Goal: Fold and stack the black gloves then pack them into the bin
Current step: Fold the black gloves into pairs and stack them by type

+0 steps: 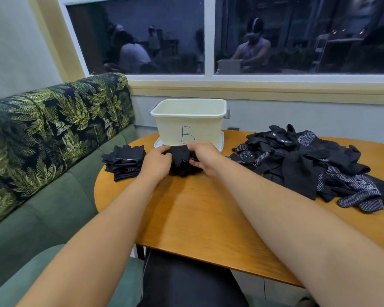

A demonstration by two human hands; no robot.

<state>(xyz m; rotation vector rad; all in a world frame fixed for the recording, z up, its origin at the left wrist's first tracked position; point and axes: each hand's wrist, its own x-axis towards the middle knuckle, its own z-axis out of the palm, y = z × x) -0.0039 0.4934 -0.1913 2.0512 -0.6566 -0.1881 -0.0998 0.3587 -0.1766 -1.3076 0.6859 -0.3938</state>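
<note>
A small stack of folded black gloves [182, 160] lies on the wooden table [197, 213] just in front of the cream bin [190, 125] marked "B". My left hand [156, 161] grips the stack's left side with curled fingers. My right hand [205, 157] grips its right side, thumb over the top. A second folded stack of black gloves [124, 161] sits at the table's left edge. A loose pile of unfolded black gloves [315, 165], some with white dotted palms, spreads over the right of the table.
The bin stands open on its white lid [221, 142] at the table's far edge, under a window. A green sofa [53, 173] with a leaf-print back runs along the left. My dark-trousered lap [186, 282] is below the near table edge.
</note>
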